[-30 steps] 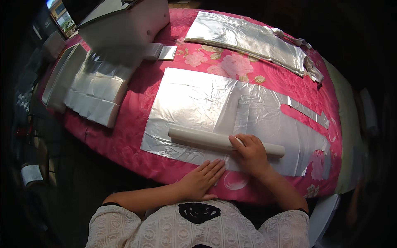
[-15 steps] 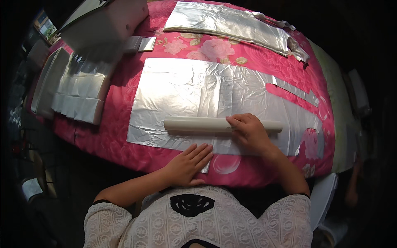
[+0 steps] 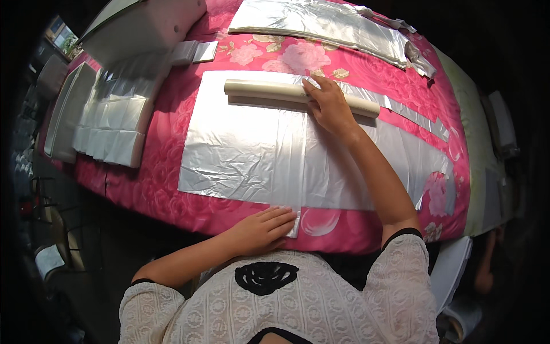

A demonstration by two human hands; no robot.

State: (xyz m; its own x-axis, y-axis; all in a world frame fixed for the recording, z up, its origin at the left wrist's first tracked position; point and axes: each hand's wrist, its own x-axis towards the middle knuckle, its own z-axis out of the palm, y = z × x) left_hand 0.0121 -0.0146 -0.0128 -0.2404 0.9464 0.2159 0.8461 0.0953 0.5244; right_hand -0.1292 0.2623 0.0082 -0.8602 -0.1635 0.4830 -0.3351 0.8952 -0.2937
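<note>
Hands first: the left hand (image 3: 264, 230) lies flat, fingers straight and together, pressing a narrow strip at the near edge of the silvery plastic bag (image 3: 229, 155). Half curled, the right hand (image 3: 327, 103) has hold of a white tube (image 3: 258, 90) lying across the bag's far side. On the pink floral surface (image 3: 160, 198), folded white packets (image 3: 112, 129) sit beside a tray (image 3: 64, 114); the white box's (image 3: 154, 31) contents are hidden. Half a second ago, the tube lay nearer the person.

Right grip (image 3: 331, 109) and tube (image 3: 260, 90) have moved — farther away across the sheet (image 3: 229, 146).
</note>
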